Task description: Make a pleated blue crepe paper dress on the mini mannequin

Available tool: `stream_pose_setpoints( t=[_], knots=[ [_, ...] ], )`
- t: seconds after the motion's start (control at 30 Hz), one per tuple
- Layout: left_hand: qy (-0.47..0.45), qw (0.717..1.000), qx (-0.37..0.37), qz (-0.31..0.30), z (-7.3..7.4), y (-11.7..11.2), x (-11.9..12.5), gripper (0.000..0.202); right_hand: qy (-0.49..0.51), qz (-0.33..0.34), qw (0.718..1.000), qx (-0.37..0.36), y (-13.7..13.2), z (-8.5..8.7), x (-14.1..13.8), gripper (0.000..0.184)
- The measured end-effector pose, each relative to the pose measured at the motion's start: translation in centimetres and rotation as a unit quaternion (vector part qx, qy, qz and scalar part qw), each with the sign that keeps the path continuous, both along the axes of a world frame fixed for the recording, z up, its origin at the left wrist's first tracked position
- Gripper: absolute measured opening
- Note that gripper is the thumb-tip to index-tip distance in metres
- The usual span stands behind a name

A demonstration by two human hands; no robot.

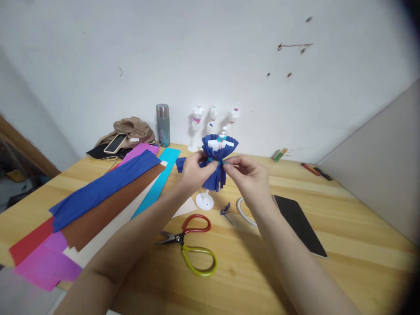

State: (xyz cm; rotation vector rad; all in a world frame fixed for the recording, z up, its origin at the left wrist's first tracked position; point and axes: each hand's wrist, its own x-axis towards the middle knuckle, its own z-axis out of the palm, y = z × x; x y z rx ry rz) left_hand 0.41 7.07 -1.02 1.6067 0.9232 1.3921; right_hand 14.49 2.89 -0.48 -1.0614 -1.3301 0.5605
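A small white mannequin (221, 144) on a round base stands upright in front of me, wrapped in a blue crepe-paper dress (215, 179) with ruffled top and fringed skirt. A narrow teal strip (211, 160) runs around its waist. My left hand (195, 173) is closed on the dress's left side at the waist, thumb pressed toward the strip. On the other side, my right hand (251, 177) pinches at the waist, with a bit of teal at its fingertips. Scissors (179, 238) with one red and one yellow handle lie open on the table below the mannequin.
Coloured paper sheets (108, 188) are piled at the left. Several white mannequins (197, 118) and a thermos (163, 126) stand by the wall. A tape roll (244, 212), blue scraps (225, 209) and a black tablet-like slab (298, 223) lie to the right. A phone (116, 143) rests on brown cloth (134, 129).
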Motion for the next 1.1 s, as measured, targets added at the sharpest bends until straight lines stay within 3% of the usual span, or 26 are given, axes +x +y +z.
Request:
stream_pose_setpoints(
  t=[0.4, 0.7, 0.9, 1.1],
  knots=[
    [0.015, 1.000, -0.006, -0.006, 0.7, -0.9, -0.1, 0.013, 0.047, 0.016, 0.999, -0.018, -0.2, 0.1, -0.2, 0.018],
    [0.023, 1.000, -0.002, -0.010, 0.8, -1.2, -0.1, 0.013, 0.053, 0.023, 0.998, -0.012, -0.2, 0.0, -0.5, 0.013],
    [-0.004, 1.000, -0.001, -0.019, 0.4, -0.7, -0.1, 0.014, -0.052, -0.024, 0.996, 0.064, -0.4, 0.0, -0.7, 0.005],
    [-0.017, 0.999, 0.008, -0.039, 0.1, -0.5, -0.1, 0.012, -0.180, -0.071, 0.972, 0.134, -0.8, 0.2, -0.5, 0.018]
  ],
)
